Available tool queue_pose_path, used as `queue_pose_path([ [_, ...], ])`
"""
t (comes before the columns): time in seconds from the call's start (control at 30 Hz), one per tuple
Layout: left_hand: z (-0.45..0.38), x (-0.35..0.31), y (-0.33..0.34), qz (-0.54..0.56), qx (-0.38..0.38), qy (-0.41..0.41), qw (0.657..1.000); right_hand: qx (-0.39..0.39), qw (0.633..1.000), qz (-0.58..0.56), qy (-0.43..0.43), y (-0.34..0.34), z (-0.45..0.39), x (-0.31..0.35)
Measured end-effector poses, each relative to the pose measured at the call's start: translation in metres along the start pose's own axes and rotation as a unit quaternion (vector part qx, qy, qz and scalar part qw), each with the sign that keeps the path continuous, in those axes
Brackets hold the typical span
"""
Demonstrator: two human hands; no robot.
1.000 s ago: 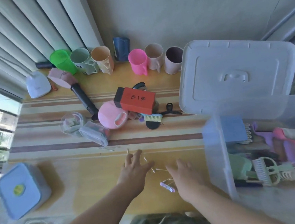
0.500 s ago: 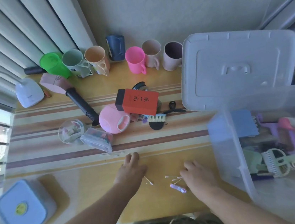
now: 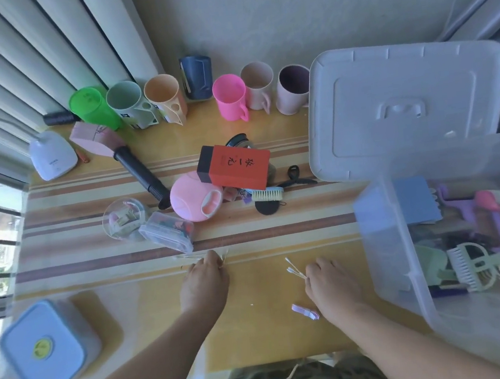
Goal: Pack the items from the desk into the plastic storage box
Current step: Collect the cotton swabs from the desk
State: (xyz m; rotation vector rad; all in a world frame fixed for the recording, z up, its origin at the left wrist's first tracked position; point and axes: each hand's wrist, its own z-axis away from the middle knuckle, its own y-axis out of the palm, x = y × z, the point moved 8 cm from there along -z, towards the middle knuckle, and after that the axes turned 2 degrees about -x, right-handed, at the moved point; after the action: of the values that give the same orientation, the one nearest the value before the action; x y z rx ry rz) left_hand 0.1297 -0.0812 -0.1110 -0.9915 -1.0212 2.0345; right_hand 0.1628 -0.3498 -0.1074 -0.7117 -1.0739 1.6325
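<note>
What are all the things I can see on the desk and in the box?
cups: seven, green, mint, peach, navy, pink, beige, mauve; back row
lamp base: one, white; back left
red box: one; desk middle
pink round case: one; beside red box
small brush: one; right of case
clear cases: two; left of middle
blue-lidded tub: one; front left
lid: one, clear; back right
storage box: one, clear, holds combs; right
cotton swabs: few, white; right hand
left hand: picking up thin sticks
right hand: pinching swabs
</note>
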Motion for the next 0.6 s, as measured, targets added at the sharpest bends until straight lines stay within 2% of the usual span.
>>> queue_pose_path([
  [0.03, 0.0, 0.0, 0.003, 0.002, 0.006, -0.012, 1.0, -0.006, 1.0, -0.013, 0.001, 0.0, -0.003, 0.0],
  [0.17, 0.002, 0.004, 0.018, -0.008, 0.051, -0.047, 0.998, 0.061, 0.998, -0.009, 0.019, 0.012, -0.006, -0.003],
  [0.27, 0.004, 0.008, 0.024, 0.006, 0.054, -0.055, 0.997, 0.071, 0.997, -0.013, 0.02, 0.011, -0.004, -0.008],
  [0.47, -0.003, 0.008, 0.023, -0.024, 0.049, -0.043, 0.998, 0.043, 0.995, -0.068, 0.052, -0.004, -0.01, -0.008],
  [0.6, -0.001, -0.003, 0.017, -0.122, 0.041, -0.011, 0.992, 0.025, 0.99, -0.117, 0.072, -0.005, -0.021, -0.001],
])
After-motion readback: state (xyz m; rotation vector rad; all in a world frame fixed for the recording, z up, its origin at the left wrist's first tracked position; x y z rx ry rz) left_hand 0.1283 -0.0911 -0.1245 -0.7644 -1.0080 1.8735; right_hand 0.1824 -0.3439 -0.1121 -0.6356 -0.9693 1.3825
